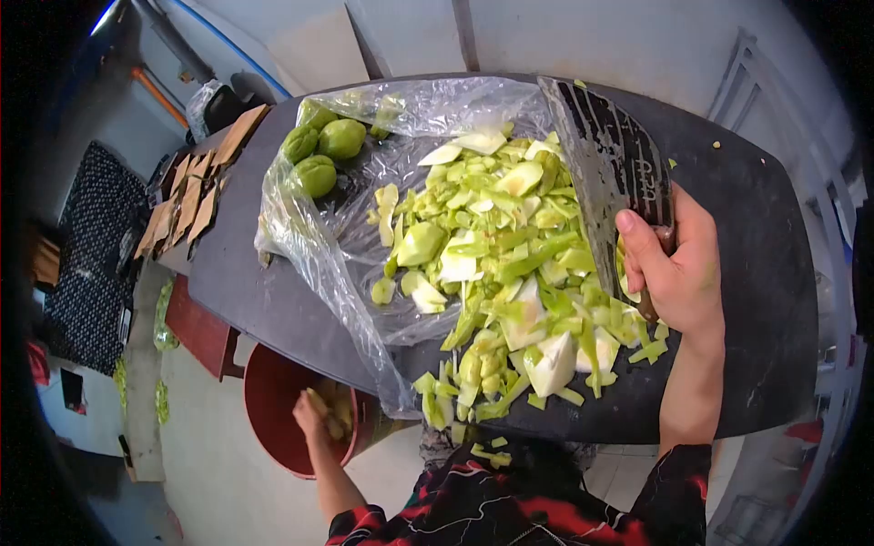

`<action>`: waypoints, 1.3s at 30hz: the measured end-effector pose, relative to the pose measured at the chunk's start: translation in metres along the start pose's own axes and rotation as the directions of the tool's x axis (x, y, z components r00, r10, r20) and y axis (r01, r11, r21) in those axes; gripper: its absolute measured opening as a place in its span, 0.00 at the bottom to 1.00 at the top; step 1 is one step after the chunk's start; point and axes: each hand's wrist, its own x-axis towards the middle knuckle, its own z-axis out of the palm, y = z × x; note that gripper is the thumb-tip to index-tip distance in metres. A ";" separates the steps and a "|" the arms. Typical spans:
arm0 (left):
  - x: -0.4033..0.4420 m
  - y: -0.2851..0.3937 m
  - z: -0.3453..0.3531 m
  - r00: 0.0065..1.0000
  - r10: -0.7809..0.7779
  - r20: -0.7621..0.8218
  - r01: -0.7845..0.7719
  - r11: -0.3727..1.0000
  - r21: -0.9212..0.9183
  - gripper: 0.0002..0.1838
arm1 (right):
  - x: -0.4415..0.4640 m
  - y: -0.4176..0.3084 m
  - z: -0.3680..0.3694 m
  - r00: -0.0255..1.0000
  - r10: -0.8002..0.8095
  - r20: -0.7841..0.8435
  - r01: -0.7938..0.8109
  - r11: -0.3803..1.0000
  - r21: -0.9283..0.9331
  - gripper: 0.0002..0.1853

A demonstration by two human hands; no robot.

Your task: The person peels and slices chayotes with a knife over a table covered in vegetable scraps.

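My right hand grips the handle of a broad, dark-bladed cleaver, its blade upright at the right side of a heap of pale green cut pieces and peelings. The heap lies partly on a clear plastic bag spread over the dark table. Down to the left, my left hand reaches inside a red bucket with its fingers curled. Yellowish pieces lie in the bucket beside it; what the fingers hold is not clear. Several whole green fruits, chayote-like, sit at the bag's far left.
The dark table has a rounded edge close to my body. Folded cardboard pieces lie at its left end. A reddish board is below that end, near the bucket. A pale wall stands behind, with a metal frame at right.
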 end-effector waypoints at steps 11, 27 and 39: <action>-0.103 0.154 0.030 0.784 0.620 -0.038 -0.596 0.768 0.233 0.29 | -0.005 -0.012 -0.010 0.999 0.016 -0.036 -0.018 0.999 -0.033 0.09; -0.226 0.310 0.194 0.252 0.666 0.702 -0.924 0.382 -0.031 0.77 | -0.016 -0.029 -0.054 0.942 -0.148 -0.300 0.172 0.984 0.053 0.09; -0.265 0.352 0.279 0.342 0.725 0.598 -0.897 0.442 -0.023 0.79 | -0.020 -0.035 -0.055 0.928 -0.222 -0.299 0.253 0.965 0.069 0.09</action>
